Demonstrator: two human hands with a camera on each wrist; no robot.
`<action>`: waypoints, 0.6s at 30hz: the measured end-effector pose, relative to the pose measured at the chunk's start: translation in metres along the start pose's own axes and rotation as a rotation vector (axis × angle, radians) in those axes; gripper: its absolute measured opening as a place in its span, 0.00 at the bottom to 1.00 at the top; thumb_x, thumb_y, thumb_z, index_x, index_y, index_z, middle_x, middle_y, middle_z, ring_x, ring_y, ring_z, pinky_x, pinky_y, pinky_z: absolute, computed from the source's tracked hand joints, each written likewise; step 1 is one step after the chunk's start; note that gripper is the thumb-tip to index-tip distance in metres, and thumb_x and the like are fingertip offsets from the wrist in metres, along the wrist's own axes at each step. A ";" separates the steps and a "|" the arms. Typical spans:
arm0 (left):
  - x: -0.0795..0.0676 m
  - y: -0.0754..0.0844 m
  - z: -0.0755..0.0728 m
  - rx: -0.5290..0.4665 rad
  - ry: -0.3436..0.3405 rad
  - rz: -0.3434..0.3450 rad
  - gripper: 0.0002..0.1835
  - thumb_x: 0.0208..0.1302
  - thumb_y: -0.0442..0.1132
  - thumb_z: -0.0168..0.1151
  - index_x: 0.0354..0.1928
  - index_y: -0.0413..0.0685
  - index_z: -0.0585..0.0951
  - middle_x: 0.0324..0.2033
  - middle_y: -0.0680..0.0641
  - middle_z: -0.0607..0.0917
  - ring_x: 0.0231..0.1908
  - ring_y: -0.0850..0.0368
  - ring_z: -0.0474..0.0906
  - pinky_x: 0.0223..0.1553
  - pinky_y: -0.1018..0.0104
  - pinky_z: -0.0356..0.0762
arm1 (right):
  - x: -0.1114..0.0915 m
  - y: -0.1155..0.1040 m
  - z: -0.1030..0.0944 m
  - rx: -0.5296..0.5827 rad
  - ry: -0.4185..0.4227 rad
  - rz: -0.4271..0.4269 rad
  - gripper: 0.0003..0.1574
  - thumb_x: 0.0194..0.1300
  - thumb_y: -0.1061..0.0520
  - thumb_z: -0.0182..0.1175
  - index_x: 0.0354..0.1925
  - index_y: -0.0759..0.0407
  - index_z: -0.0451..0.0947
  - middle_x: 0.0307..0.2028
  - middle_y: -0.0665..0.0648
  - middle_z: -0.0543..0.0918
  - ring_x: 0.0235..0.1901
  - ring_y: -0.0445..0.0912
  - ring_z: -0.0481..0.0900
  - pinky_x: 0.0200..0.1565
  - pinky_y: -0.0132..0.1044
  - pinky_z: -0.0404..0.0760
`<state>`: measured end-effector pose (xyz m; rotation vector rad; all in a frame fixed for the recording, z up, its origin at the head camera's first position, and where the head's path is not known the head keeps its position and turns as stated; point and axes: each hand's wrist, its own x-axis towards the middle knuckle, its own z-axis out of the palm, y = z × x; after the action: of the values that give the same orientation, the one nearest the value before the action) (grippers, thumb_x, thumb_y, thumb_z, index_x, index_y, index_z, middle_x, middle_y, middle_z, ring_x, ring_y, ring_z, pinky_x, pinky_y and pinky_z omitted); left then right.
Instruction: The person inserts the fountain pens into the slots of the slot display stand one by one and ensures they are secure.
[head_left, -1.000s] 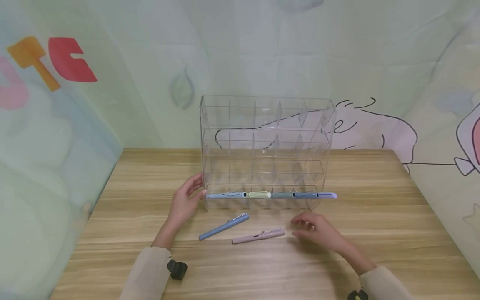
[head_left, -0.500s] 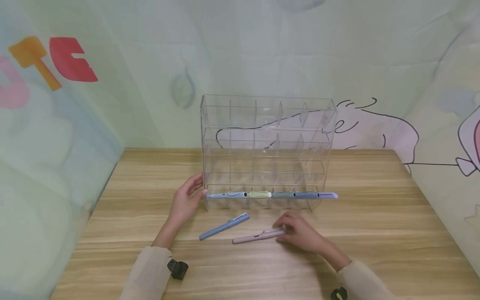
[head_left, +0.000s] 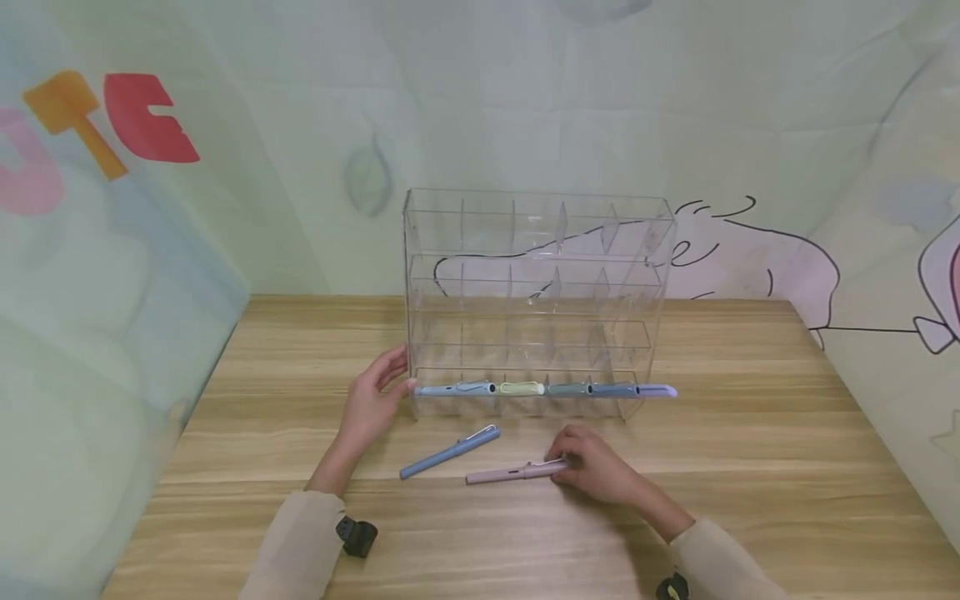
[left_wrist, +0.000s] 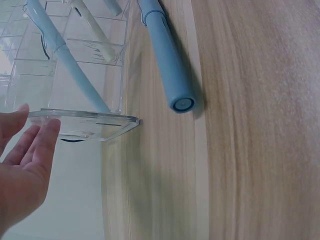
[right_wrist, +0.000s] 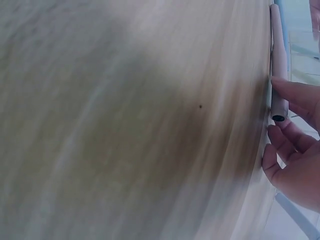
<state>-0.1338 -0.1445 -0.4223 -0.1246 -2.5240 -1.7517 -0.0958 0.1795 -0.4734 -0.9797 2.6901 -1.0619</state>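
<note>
My left hand [head_left: 372, 400] holds the left side panel of a clear acrylic rack [head_left: 409, 292], thumb at its front edge and fingers along its outside. Between thumb and fingers, my right hand [head_left: 596, 468] pinches the clip end of a dusty-pink capped pen [head_left: 506, 476]; the pen's tip end points left. In the right wrist view the thumb lies over this pink pen [right_wrist: 279, 60], close at the table. A blue capped pen [head_left: 450, 452] lies slanted on the table between the two hands, in front of the rack.
Along the rack's lowest row sit several pens: light blue [head_left: 450, 390], pale green [head_left: 517, 388], grey-green [head_left: 567, 389], dark blue [head_left: 613, 390] and lilac [head_left: 656, 390]. The rack's thin dividers are transparent. A printed cloth [head_left: 300, 167] hangs behind the wooden table [head_left: 750, 417].
My right hand has moved left from beside the pink pen and taken hold of its clip end. My left hand stays at the rack, and the blue pen lies where it was.
</note>
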 end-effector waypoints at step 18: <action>0.000 -0.001 -0.001 -0.001 -0.007 -0.012 0.27 0.59 0.27 0.58 0.62 0.38 0.66 0.55 0.37 0.73 0.55 0.46 0.70 0.59 0.66 0.68 | -0.003 -0.014 -0.021 0.150 -0.032 0.058 0.09 0.49 0.64 0.67 0.31 0.56 0.80 0.29 0.45 0.80 0.29 0.36 0.74 0.31 0.30 0.79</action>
<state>-0.1342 -0.1454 -0.4230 -0.1165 -2.5336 -1.7599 -0.0922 0.1856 -0.4490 -0.8797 2.5533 -1.2061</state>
